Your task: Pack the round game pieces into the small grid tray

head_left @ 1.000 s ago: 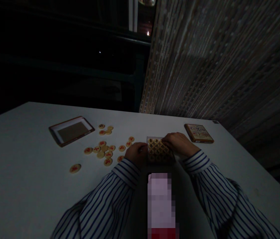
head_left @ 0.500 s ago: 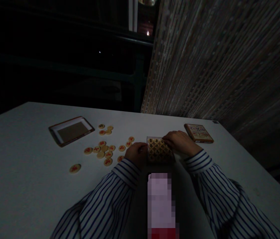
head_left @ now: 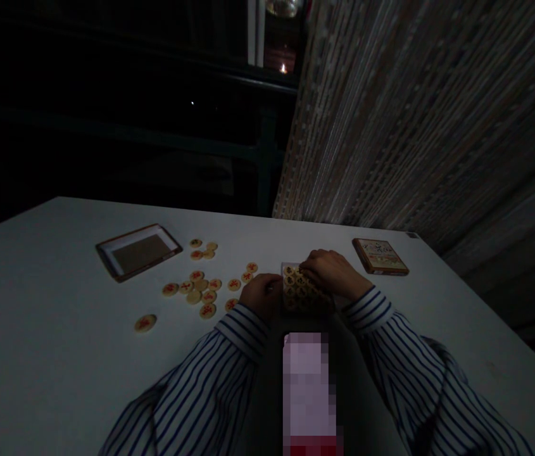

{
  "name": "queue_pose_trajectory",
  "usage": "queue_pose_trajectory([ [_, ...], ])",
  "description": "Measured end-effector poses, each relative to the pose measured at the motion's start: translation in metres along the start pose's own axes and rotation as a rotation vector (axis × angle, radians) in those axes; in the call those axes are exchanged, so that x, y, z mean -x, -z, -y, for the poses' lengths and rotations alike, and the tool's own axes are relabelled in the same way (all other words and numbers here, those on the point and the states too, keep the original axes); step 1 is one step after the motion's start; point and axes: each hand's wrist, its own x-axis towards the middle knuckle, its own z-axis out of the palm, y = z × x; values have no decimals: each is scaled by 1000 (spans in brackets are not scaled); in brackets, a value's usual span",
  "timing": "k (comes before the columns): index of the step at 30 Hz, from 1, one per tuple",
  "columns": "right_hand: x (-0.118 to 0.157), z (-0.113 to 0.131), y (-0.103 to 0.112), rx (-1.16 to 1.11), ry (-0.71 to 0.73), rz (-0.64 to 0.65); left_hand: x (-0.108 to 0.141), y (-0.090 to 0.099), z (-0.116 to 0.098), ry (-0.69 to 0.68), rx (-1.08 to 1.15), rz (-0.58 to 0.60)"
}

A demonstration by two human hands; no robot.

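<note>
In front of me a small box (head_left: 289, 264) holds rows of round Chinese chess pieces (head_left: 290, 281) with dark characters. My left hand (head_left: 262, 295) is closed at the box's left side, thumb against its edge. From the right, my right hand (head_left: 331, 272) reaches over the box's far right part, its fingers curled and pressed onto a piece in the top row. The fingertips and the pieces beneath them are partly hidden. Left of the box lie several loose chess pieces (head_left: 207, 310), mostly with red characters, a few blank side up.
An open tray-like box lid (head_left: 118, 278) lies at the far left of the white table (head_left: 58, 354). A printed box (head_left: 381, 256) lies at the right. Nearest me is a phone (head_left: 308, 386) with a blurred screen. A string curtain (head_left: 366, 126) hangs beyond the table.
My right hand has slid left along the top row, covering more pieces. My left hand stays at the box's left side. The loose pieces have not moved.
</note>
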Motion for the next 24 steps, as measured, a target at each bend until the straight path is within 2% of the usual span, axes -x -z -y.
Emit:
queue_pose_trajectory([
  [14, -3, -1, -5, -7, 4, 14, 1, 2, -3, 0, -6, -2],
  [24, 0, -1, -1, -13, 1, -45, 0, 0, 0, 1, 8, 20],
])
